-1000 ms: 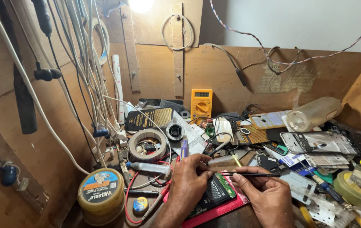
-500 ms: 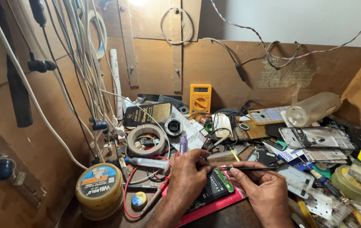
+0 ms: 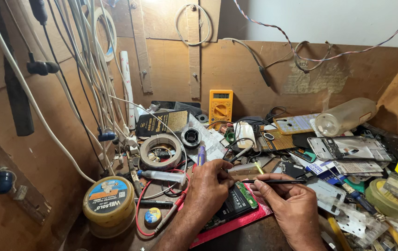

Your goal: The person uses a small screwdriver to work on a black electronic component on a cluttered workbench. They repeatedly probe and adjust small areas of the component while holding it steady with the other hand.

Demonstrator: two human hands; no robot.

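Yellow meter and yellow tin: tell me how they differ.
The yellow meter is flat and rectangular, propped upright against the back board; the yellow tin is round and squat, sitting flat at front left. The meter shows a dial and small screen; the tin has a blue label on its lid. Neither hand touches them. Both are yellow.

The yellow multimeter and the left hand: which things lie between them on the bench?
In the head view, between the yellow multimeter and the left hand lie a small black spool and an upright blue pen-like tool.
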